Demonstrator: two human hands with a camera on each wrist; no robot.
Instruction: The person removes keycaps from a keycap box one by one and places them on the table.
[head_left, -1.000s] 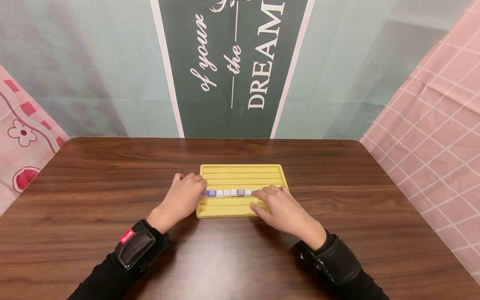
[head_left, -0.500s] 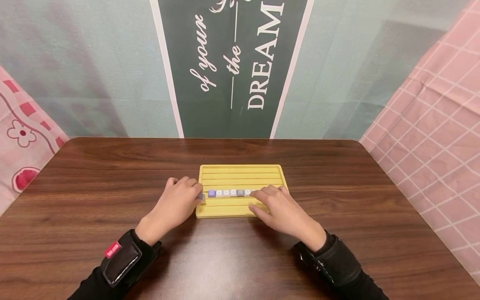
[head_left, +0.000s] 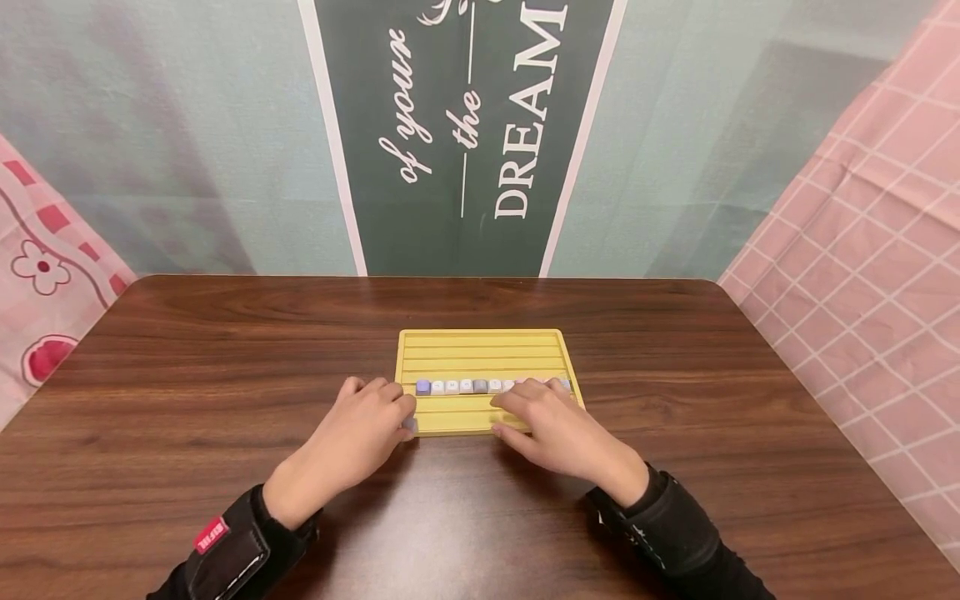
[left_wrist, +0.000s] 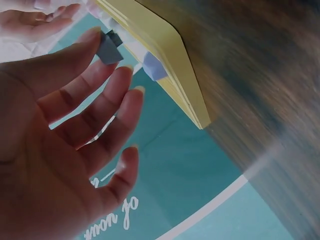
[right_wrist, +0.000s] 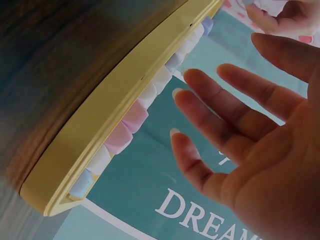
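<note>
Currently yellow tray (head_left: pixel 480 353) holds keycap row (head_left: pixel 452 387); left hand (head_left: pixel 351 435) pinches gray keycap (left_wrist: pixel 108 49); right hand (head_left: pixel 561 427) relaxed, fingers loose

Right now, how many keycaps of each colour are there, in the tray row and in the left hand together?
White keycaps: 6
Grey keycaps: 2, one of them in the left hand
Pink keycaps: 2
Purple keycap: 1
Pale blue keycap: 1
Total: 12
</note>
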